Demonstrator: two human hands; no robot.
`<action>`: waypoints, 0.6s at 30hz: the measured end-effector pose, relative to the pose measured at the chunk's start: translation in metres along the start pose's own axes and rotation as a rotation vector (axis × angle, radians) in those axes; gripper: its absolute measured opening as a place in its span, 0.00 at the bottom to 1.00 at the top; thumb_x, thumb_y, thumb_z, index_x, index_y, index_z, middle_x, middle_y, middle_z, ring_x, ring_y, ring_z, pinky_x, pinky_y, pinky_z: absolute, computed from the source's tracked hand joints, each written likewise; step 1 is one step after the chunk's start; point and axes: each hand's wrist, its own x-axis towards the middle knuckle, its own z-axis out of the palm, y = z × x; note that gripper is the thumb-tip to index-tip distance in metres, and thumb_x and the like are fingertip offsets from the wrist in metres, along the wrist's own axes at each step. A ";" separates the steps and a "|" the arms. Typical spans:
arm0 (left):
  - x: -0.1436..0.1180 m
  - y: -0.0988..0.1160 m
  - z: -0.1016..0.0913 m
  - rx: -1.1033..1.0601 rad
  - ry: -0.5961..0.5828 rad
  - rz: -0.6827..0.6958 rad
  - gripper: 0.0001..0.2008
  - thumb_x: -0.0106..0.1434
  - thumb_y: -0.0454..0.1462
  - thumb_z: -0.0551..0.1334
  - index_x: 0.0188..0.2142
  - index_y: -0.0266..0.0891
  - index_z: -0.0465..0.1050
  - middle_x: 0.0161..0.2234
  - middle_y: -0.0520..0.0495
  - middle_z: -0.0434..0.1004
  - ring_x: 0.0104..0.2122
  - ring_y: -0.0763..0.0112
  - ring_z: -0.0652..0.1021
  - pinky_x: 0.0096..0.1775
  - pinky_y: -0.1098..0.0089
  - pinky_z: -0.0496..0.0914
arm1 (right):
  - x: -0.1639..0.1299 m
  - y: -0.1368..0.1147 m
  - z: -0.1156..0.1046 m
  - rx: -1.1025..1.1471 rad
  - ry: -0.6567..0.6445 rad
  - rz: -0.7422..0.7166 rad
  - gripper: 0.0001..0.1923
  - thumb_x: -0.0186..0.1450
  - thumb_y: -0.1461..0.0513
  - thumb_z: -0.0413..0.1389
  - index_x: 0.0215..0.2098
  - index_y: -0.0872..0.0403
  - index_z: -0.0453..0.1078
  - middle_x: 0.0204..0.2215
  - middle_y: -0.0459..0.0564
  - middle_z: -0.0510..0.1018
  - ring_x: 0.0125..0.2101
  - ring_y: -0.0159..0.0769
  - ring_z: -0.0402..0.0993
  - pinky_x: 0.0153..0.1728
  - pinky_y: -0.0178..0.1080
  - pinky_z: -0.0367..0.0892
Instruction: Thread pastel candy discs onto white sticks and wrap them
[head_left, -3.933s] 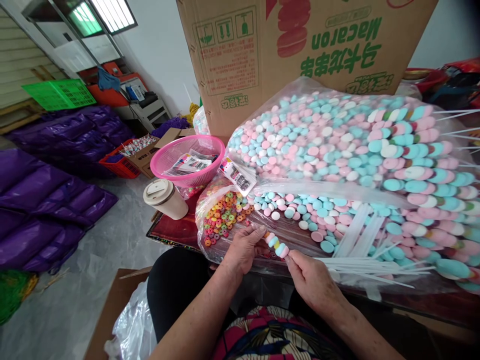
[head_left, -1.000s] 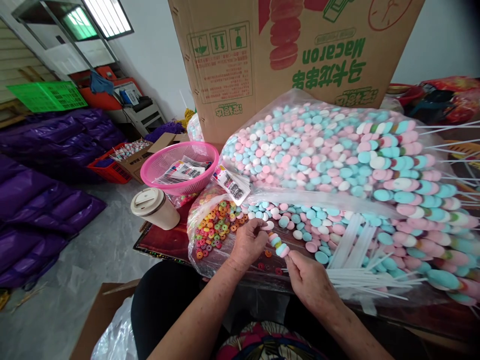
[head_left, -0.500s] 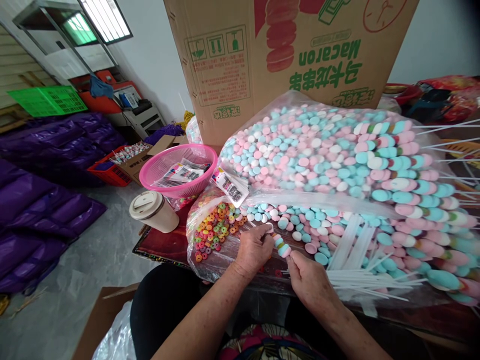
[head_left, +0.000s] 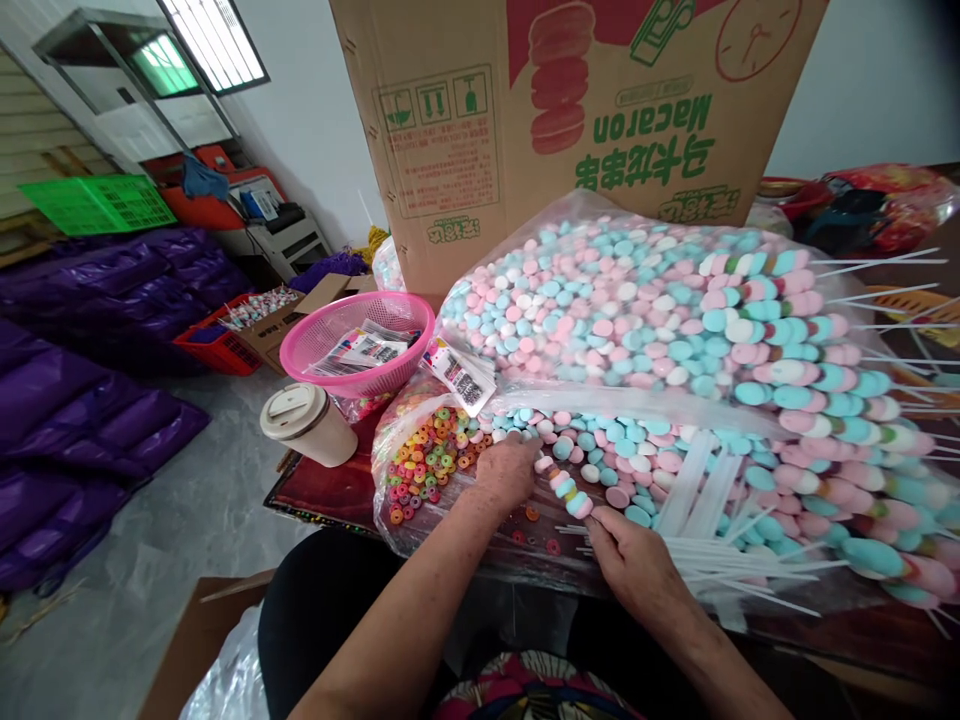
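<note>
My right hand [head_left: 631,560] is closed around the lower end of a candy skewer [head_left: 564,488], which is threaded with pink, blue and white candies and ring-shaped pieces. The skewer slants up and to the left. At the near edge of the loose candies [head_left: 592,455], my left hand [head_left: 510,472] has its fingers bent together; its fingertips are partly hidden, so what they hold cannot be made out. Colourful ring candies [head_left: 427,460] lie left of that hand, on the plastic bag. A bundle of white sticks [head_left: 739,560] lies right of my right hand.
Finished candy skewers [head_left: 817,400] are stacked on the right, on a clear bag of candies [head_left: 570,300]. Behind stands a large cardboard box [head_left: 465,130]. A pink basket [head_left: 409,378] with printed packets and a lidded cup [head_left: 330,435] stand at left.
My left hand has left the skewer's tip and moved up to the loose candies. My right hand has shifted slightly right with the skewer, showing more of its threaded pieces.
</note>
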 end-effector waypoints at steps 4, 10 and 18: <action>-0.001 -0.002 0.005 -0.072 0.060 -0.028 0.11 0.55 0.31 0.56 0.38 0.38 0.74 0.38 0.43 0.74 0.36 0.64 0.75 0.36 0.68 0.68 | -0.003 0.002 -0.004 -0.006 -0.028 0.023 0.19 0.65 0.53 0.39 0.25 0.52 0.64 0.19 0.46 0.71 0.20 0.33 0.65 0.24 0.34 0.57; -0.022 -0.006 -0.003 -0.315 0.170 -0.050 0.10 0.58 0.37 0.57 0.36 0.37 0.74 0.24 0.54 0.72 0.26 0.75 0.71 0.28 0.76 0.64 | -0.002 -0.004 -0.006 -0.059 -0.003 -0.045 0.17 0.64 0.55 0.40 0.21 0.51 0.59 0.16 0.45 0.67 0.18 0.31 0.61 0.22 0.33 0.54; -0.041 -0.002 -0.018 -0.645 0.071 0.091 0.16 0.54 0.29 0.55 0.41 0.37 0.73 0.30 0.50 0.77 0.30 0.71 0.75 0.34 0.73 0.67 | -0.004 -0.011 -0.004 -0.062 0.040 -0.092 0.17 0.64 0.57 0.40 0.20 0.51 0.58 0.15 0.44 0.66 0.16 0.30 0.60 0.20 0.33 0.54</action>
